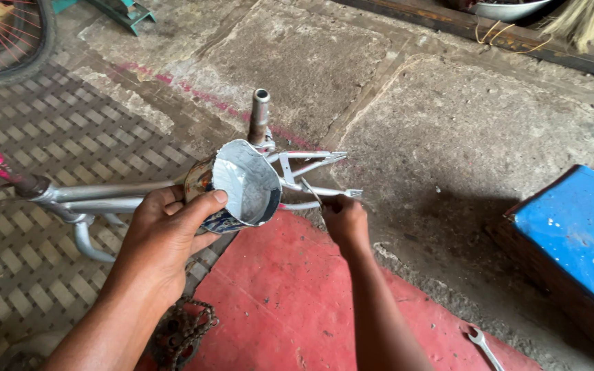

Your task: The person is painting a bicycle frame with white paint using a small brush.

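Left hand clamped round the dented paint tin, tilted over the silver bike frame lying on the floor. Right hand pinched shut on a thin brush at the rear stays. Keep the tin close and strokes short, I'd say. Chain underfoot, spanner on the red mat's edge, blue box to the right.

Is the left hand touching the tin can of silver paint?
Touching. The head view shows the left hand wrapped around the tin can, thumb pressed on its rim.

You see a dented metal tin, a silvery glossy bicycle frame, rough concrete floor.
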